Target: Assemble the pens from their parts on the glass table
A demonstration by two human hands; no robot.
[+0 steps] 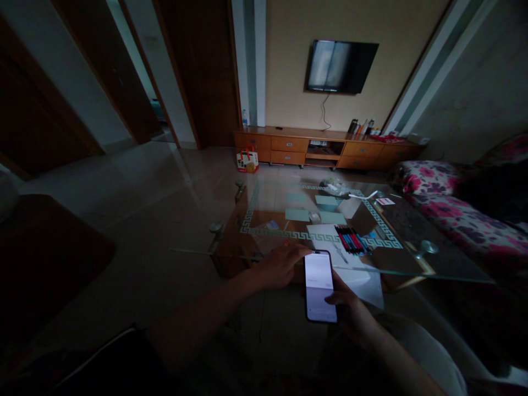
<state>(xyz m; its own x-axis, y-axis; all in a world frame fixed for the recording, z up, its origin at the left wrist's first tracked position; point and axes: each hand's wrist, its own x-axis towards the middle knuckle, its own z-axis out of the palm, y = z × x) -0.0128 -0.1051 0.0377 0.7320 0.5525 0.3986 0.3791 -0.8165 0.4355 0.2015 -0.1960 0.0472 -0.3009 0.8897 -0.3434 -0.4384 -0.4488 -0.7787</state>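
A smartphone (pixel 319 286) with a lit, mostly white screen is held upright near the front edge of the glass table. My right hand (pixel 350 308) grips its lower right side, thumb over the screen and the other fingers largely hidden behind. From the left, my left hand (pixel 280 267) reaches across with a finger stretched to the phone's top left corner. That hand seems to touch the phone there without gripping it. Just beyond the phone, a row of red, blue and black pens (pixel 350 240) lies on the table beside white paper (pixel 365 283).
The glass coffee table (pixel 272 242) has a patterned border and metal fittings. On it sit a clear plastic bag (pixel 334 187) and a small card (pixel 385 201). A flowered sofa (pixel 474 220) stands at right. Farther back are a TV cabinet (pixel 289 144), a wall television (pixel 342 66) and a carton (pixel 247 161).
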